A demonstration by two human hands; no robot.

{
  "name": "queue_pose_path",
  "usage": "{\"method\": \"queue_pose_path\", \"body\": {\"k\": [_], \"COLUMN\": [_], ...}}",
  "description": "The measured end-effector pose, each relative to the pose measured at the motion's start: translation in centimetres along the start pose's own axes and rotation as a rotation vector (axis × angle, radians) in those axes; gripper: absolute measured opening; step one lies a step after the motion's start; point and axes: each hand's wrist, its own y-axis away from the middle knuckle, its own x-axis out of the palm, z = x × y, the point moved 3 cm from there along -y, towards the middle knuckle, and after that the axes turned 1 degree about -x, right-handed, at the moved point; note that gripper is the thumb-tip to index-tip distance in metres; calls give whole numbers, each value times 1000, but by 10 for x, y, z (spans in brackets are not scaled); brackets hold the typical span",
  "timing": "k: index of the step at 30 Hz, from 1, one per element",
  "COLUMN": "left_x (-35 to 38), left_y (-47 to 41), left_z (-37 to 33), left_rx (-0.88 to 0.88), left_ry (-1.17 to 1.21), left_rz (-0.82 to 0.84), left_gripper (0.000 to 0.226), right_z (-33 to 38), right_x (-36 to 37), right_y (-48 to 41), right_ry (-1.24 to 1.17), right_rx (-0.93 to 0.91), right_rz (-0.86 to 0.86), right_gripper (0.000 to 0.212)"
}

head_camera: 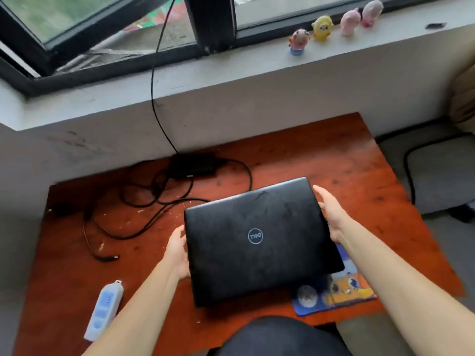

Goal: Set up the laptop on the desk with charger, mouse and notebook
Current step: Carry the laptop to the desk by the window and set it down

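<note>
The laptop (259, 240) covers part of the picture mat (341, 291) at its near right corner, so the full print does not show. The fingers of the left hand (177, 253) go under the laptop's left edge and are hidden; most fingers of the right hand (331, 214) are hidden below its right edge. Whether the laptop touches the worktop (334, 160) cannot be told. Beyond the laptop the charger (192, 164) is blurred, and its cable (154, 73) leaves by the top edge. Far left of the laptop a dark thing (60, 208) is too blurred to name. Both forearms are cut off by the bottom edge.
</note>
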Motion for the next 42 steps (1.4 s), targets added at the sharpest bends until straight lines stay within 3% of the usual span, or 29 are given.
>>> {"method": "queue_pose_path", "body": {"k": [10,14,21,26,30,35,39,42], "left_x": [-118,-141,-148,-140,-142,-144,-132,-136], "left_y": [-29,-39,-57,-55,-57,-62,-64,-66], "left_z": [-3,-7,-12,-10,-8,4,5,7], "left_rx": [67,79,97,62,46,162,162,221], "left_ry": [3,-10,-2,-51,-152,-465,-497,-695], "left_rz": [50,69,57,20,-78,-368,-444,-448], "left_gripper": [38,45,59,86,108,86,89,97], "right_z": [-101,-105,-94,-82,-71,-84,-93,-94], "right_x": [93,116,134,129,131,131,133,136], "right_y": [12,9,-1,-12,-14,-11,-6,-6], "right_ry": [21,124,186,287,424,756,827,966], "right_rx": [55,42,48,101,93,-9,-77,-92], "right_rz": [-115,-153,-222,-307,-263,-412,-411,-405], "right_gripper": [55,78,98,122,114,85,87,87]}}
